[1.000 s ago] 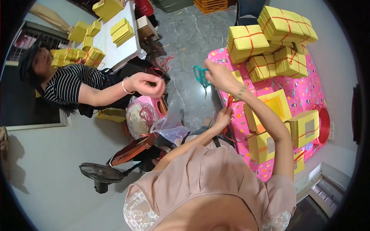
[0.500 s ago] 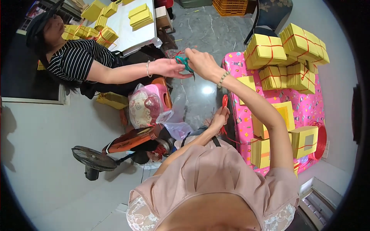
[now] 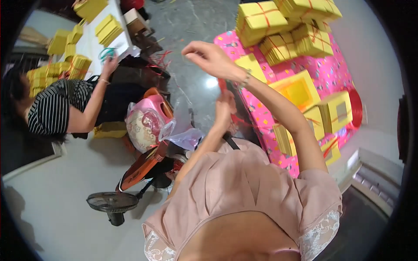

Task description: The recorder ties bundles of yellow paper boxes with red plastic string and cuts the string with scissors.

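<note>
My right hand (image 3: 210, 58) is raised over the grey floor, fingers loosely bent, with nothing visible in it. Lower down, beside the pink-covered table (image 3: 257, 117), my blurred left hand (image 3: 225, 106) is closed on red string (image 3: 222, 84). More red shows by that hand's wrist, and its fingers are partly hidden. On the table stand several stacks of yellow paper, some tied with red string; the nearest paper stack (image 3: 285, 138) is at the table's near left edge. At the left, a co-worker's hand (image 3: 111, 63) holds teal-handled scissors (image 3: 106, 53).
A white table (image 3: 93, 52) with yellow stacks stands beyond the co-worker in a striped top (image 3: 52, 106). A pink, plastic-wrapped item (image 3: 148, 119), a black fan (image 3: 112, 202) and an orange-edged board (image 3: 141, 167) stand to my left. A red string coil (image 3: 355, 108) lies at the pink table's far right.
The teal scissors have left my right hand and moved left with the co-worker, who has turned to the white table. My view has shifted; my left hand still grips red string.
</note>
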The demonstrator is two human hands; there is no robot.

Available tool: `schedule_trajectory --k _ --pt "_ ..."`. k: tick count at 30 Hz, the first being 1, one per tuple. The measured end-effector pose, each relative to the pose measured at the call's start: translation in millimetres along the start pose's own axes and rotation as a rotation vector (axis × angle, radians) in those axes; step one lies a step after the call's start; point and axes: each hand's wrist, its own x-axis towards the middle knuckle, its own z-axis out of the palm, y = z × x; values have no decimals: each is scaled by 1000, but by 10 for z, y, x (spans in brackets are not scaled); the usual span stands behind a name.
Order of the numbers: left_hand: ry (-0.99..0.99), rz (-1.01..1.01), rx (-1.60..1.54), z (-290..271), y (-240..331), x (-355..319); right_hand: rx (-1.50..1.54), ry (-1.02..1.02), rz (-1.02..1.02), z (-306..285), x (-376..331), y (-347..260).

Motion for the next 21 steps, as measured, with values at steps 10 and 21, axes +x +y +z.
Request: schedule_trajectory --k 10,21 --pt "-567 -54 -533 668 1062 -111 300 31 444 -257 -1979 -124" --pt "-380 147 -434 -845 1452 605 267 -305 533 -1298 -2950 -437"
